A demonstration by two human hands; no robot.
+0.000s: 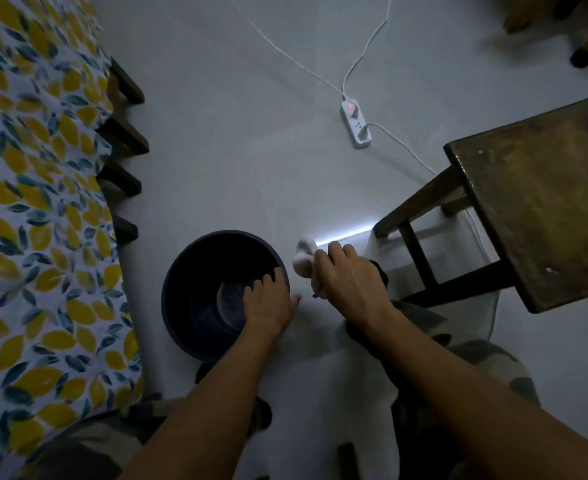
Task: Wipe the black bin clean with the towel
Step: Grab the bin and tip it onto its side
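The black bin [185,289] stands upright on the pale floor, a round open bucket seen from above. My left hand [268,299] grips its right rim, fingers hooked inside and thumb outside. Just right of the bin, my right hand [344,275] is closed around a bunched white towel [304,258], which sticks out past my fingers toward the bin's rim without touching it.
A dark wooden stool [535,202] stands close on the right. A white power strip [356,123] with cables lies on the floor beyond. A bed with a leaf-print cover [36,202] runs along the left. My knees are at the bottom.
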